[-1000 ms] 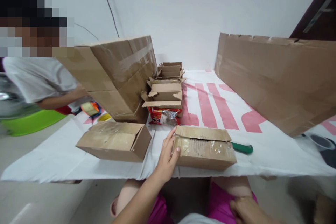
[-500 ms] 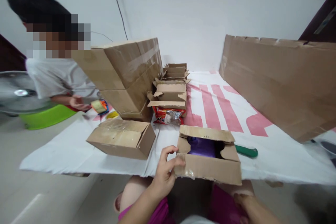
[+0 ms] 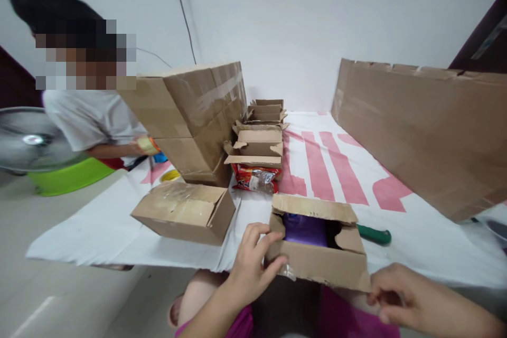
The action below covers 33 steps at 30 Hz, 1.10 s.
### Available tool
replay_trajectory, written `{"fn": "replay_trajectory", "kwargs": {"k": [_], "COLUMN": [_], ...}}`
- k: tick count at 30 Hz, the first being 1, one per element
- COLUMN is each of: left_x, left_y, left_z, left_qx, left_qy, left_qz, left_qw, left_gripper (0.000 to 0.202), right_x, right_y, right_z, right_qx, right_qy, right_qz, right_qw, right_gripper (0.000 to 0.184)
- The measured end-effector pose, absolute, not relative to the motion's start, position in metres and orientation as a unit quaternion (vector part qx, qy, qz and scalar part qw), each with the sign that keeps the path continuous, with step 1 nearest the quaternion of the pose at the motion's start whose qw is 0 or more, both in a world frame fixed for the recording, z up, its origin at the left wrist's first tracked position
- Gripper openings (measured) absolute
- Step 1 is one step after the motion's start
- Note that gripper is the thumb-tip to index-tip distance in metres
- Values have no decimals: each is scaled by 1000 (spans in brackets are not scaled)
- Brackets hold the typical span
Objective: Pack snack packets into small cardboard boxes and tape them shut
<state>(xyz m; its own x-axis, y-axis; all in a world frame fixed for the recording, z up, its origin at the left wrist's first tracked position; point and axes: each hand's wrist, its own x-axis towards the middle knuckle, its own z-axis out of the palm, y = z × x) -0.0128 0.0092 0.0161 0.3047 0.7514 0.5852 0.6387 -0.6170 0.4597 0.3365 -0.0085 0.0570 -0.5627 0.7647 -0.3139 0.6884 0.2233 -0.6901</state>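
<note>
A small cardboard box (image 3: pixel 322 264) lies in front of me at the near edge of the white sheet, its flaps partly open, with something purple (image 3: pixel 304 228) inside. My left hand (image 3: pixel 250 266) grips the box's near left corner, thumb on the front flap and fingers curled over the edge. At the box's near right corner, my right hand (image 3: pixel 396 296) has its fingers pinched on the lower edge. A green knife handle (image 3: pixel 374 234) sticks out behind the box on the right.
Another closed small box (image 3: pixel 186 211) lies to the left. A big taped carton (image 3: pixel 190 116) stands behind it, beside a row of open small boxes (image 3: pixel 257 142) and a red snack packet (image 3: pixel 253 178). A flattened cardboard sheet (image 3: pixel 420 127) leans at right. A person sits at far left by a fan.
My left hand has pulled the box's front flap open and tipped the box toward me, showing the purple contents. My right hand has risen from my lap to the box's right corner.
</note>
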Motion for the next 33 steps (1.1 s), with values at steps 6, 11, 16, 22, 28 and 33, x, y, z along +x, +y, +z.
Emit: {"fn": "replay_trajectory", "kwargs": {"k": [6,11,16,22,28,33], "left_x": [0,6,6,8,4,-17], "left_y": [14,10,10,10,17,53], "left_z": [9,-2,-5,-5,-25,-44], "left_qx": [788,767,760,758,715,656], "left_qy": [458,473,479,474,475,460], "left_qz": [404,413,407,412,469,463], "left_qw": [80,133,163,175,207,378], "left_gripper": [17,20,23,22,43,134], "right_x": [294,249,232,226,224,219], "right_y": [19,48,70,86,103,101], "right_z": [108,92,75,76,66,63], "right_qx": [-363,-364,-441,-452,-428,-431], "right_qy": [-858,-899,-887,-887,-892,-892], "right_qz": [329,237,105,92,116,113], "right_qw": [154,57,88,2,-84,-72], "right_gripper": [28,37,51,56,56,34]}}
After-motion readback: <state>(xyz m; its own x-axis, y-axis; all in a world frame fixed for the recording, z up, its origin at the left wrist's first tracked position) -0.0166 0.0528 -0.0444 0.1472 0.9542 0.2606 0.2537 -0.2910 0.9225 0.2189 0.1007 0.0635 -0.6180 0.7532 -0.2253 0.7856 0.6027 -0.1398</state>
